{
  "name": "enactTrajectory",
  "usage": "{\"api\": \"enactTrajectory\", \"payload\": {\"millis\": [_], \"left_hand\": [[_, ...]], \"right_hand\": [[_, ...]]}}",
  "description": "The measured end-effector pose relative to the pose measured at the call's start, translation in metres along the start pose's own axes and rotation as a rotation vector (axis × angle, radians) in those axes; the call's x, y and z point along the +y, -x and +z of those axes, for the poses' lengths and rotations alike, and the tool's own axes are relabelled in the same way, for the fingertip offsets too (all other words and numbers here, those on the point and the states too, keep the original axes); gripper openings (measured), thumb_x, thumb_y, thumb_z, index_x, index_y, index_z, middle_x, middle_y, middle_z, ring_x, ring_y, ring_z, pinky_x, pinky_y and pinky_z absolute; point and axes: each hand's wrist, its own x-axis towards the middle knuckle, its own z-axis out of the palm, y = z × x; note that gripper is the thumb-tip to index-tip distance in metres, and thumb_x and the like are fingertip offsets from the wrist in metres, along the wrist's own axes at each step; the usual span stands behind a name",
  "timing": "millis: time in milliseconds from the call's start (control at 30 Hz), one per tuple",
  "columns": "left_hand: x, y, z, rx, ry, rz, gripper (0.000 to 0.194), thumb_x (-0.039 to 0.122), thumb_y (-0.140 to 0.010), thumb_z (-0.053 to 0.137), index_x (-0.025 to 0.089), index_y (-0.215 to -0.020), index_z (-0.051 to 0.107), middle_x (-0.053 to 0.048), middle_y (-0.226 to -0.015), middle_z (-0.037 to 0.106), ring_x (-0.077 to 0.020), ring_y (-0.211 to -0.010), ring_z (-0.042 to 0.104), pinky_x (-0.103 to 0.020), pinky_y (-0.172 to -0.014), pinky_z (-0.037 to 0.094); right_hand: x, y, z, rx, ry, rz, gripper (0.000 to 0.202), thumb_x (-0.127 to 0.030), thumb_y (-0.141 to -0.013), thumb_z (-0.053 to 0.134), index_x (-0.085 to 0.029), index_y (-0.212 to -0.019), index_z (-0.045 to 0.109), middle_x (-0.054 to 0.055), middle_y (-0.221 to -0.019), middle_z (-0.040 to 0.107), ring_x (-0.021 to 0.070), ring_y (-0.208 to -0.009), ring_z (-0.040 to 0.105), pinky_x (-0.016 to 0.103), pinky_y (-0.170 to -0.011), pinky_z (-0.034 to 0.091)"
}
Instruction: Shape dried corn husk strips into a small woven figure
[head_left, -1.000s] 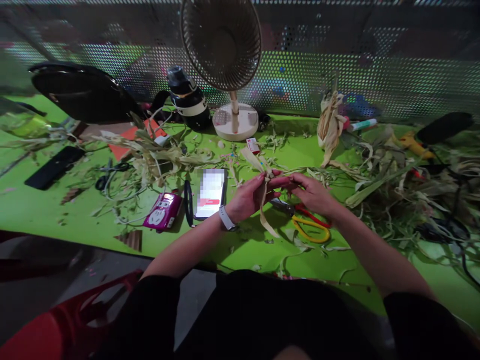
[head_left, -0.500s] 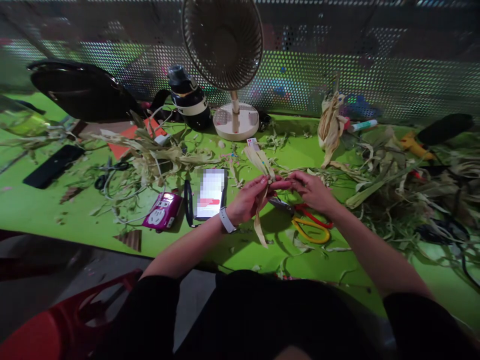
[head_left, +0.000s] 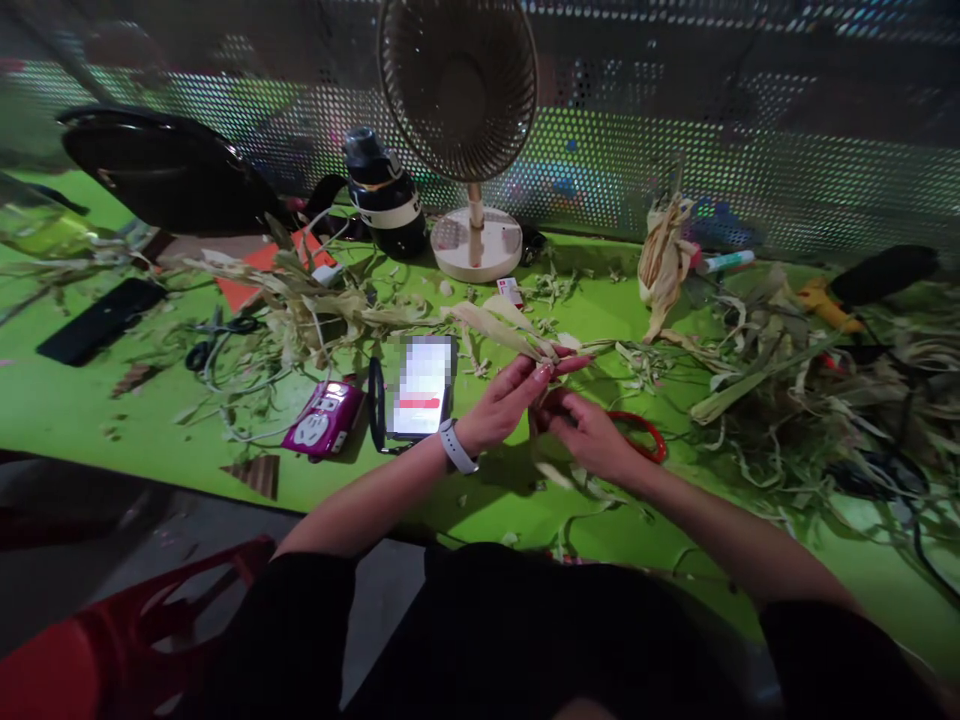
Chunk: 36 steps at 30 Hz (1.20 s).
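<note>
Dried corn husk [head_left: 499, 328] is pinched between the thumb and fingers of my left hand [head_left: 504, 402], its pale strips fanning up and to the left. Close below, my right hand [head_left: 592, 432] has curled fingers at the husk's lower end; the strip there is mostly hidden by the fingers. Beside my right wrist, the red handle [head_left: 654, 437] of the scissors shows, while their other parts are covered by the hand. A bundled corn-husk figure [head_left: 660, 265] stands upright at the back right.
A fan [head_left: 478, 255] and a dark bottle [head_left: 386, 215] stand at the back. A lit phone [head_left: 421, 390], a purple socket block [head_left: 324, 420] and small scissors [head_left: 217, 340] lie left. Heaped husks [head_left: 772, 370] and a yellow glue gun [head_left: 829, 300] are on the right.
My right hand has moved down and left, now under my left hand and over the scissors' yellow handle. The husk has swung, its upper strips leaning further left.
</note>
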Motion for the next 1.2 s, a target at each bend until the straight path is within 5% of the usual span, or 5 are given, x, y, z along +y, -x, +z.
{"api": "enactTrajectory", "payload": {"millis": [133, 367, 567, 767, 1200], "left_hand": [[0.004, -0.005, -0.008, 0.013, 0.022, 0.092, 0.031, 0.039, -0.091, 0.055, 0.024, -0.118, 0.062, -0.006, -0.122, 0.067, -0.0231, -0.127, 0.052, -0.040, -0.109, 0.035], [0.002, -0.003, -0.004, -0.050, 0.024, 0.005, 0.042, 0.044, -0.088, 0.058, 0.021, -0.123, 0.060, -0.009, -0.118, 0.069, -0.0260, -0.128, 0.051, -0.043, -0.111, 0.034], [0.003, -0.005, -0.007, -0.052, -0.028, 0.054, 0.040, 0.044, -0.088, 0.059, 0.021, -0.121, 0.062, -0.008, -0.116, 0.070, -0.0237, -0.124, 0.055, -0.040, -0.115, 0.028], [0.005, -0.003, -0.004, -0.033, 0.010, -0.035, 0.039, 0.045, -0.087, 0.059, 0.022, -0.119, 0.062, -0.009, -0.118, 0.069, -0.0229, -0.118, 0.059, -0.038, -0.107, 0.038], [-0.003, -0.006, -0.004, -0.063, -0.029, -0.060, 0.037, 0.047, -0.086, 0.060, 0.021, -0.112, 0.064, -0.008, -0.109, 0.072, -0.0230, -0.126, 0.053, -0.041, -0.112, 0.031]], "right_hand": [[-0.002, 0.004, -0.001, -0.137, 0.032, 0.089, 0.009, -0.025, -0.086, 0.052, -0.019, -0.082, 0.057, 0.004, -0.082, 0.065, 0.0170, -0.074, 0.059, 0.035, -0.071, 0.049], [-0.001, -0.001, 0.000, -0.004, -0.357, 0.130, 0.042, -0.038, -0.085, 0.060, -0.023, -0.120, 0.041, 0.002, -0.089, 0.062, 0.0168, -0.078, 0.062, 0.035, -0.073, 0.054], [0.001, 0.004, 0.001, -0.048, -0.003, 0.071, 0.009, -0.026, -0.086, 0.051, -0.020, -0.081, 0.054, 0.001, -0.075, 0.059, 0.0145, -0.068, 0.056, 0.030, -0.063, 0.048], [0.001, 0.002, -0.007, 0.145, 0.218, -0.012, 0.031, -0.037, -0.084, 0.060, -0.018, -0.107, 0.052, 0.010, -0.101, 0.064, 0.0222, -0.089, 0.060, 0.039, -0.080, 0.048], [0.010, 0.001, 0.001, -0.061, -0.080, 0.034, 0.014, -0.036, -0.093, 0.045, -0.022, -0.089, 0.044, -0.001, -0.071, 0.056, 0.0143, -0.064, 0.057, 0.029, -0.060, 0.047]]}}
